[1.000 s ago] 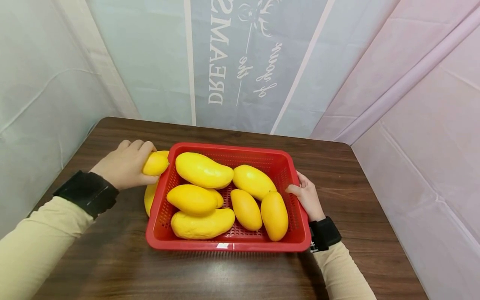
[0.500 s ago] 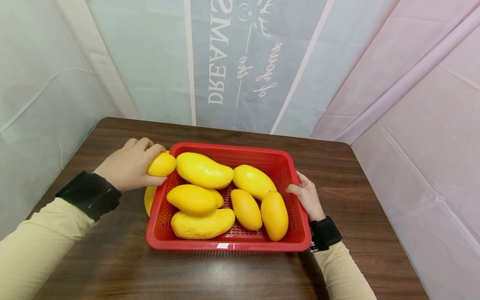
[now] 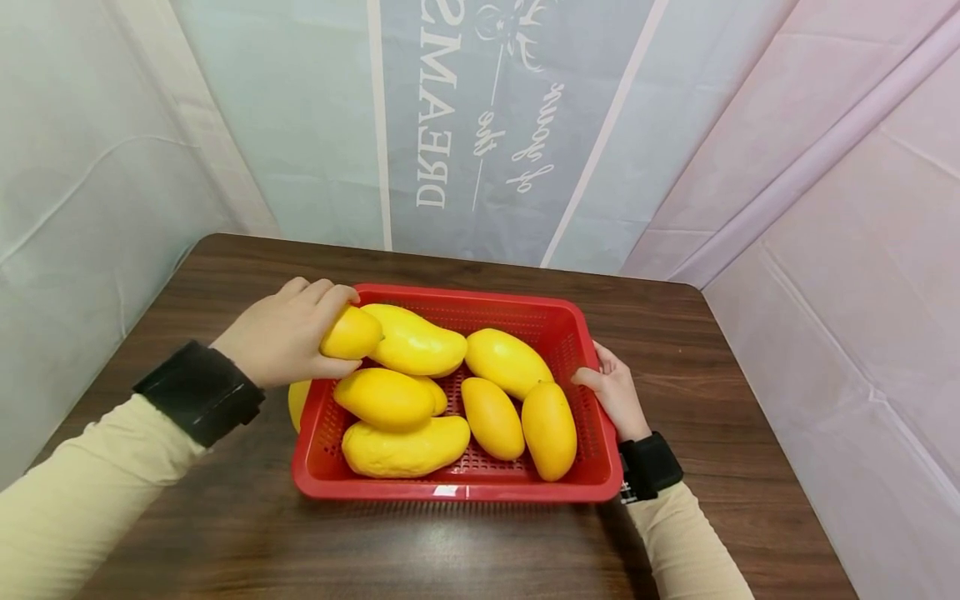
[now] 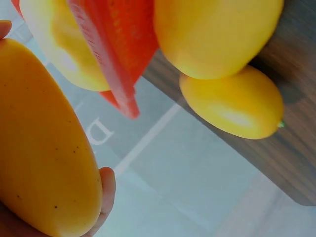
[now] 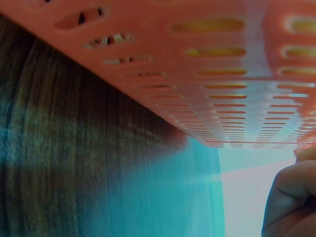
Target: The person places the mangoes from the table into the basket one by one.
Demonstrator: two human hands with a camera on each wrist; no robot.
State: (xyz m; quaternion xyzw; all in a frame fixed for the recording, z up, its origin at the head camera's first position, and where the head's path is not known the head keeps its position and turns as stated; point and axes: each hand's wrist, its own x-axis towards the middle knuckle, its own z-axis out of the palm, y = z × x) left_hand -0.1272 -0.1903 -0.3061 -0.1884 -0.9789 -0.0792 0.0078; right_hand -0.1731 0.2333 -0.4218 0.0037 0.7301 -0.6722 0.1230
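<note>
A red perforated basket (image 3: 457, 492) stands on the dark wooden table with several yellow mangoes (image 3: 491, 419) in it. My left hand (image 3: 273, 337) grips another mango (image 3: 351, 335) over the basket's back left corner, overlapping a large mango (image 3: 420, 342) inside. In the left wrist view the held mango (image 4: 44, 143) shows small dark specks, with fingertips (image 4: 107, 190) around its side. My right hand (image 3: 617, 396) holds the basket's right rim, thumb over the edge. The right wrist view shows its curled fingers (image 5: 291, 192) beside the slotted wall (image 5: 232, 118).
Outside the basket's left wall, a large mango (image 4: 217, 34) and a smaller one (image 4: 234, 101) lie on the table; the head view shows just a sliver of mango (image 3: 298, 402) there. Behind the table (image 3: 450, 550) hangs a printed curtain (image 3: 487, 225); pale cloth flanks both sides.
My left hand has carried its mango rightward, from beside the basket's left rim to over its inside. My right hand and the basket have stayed put.
</note>
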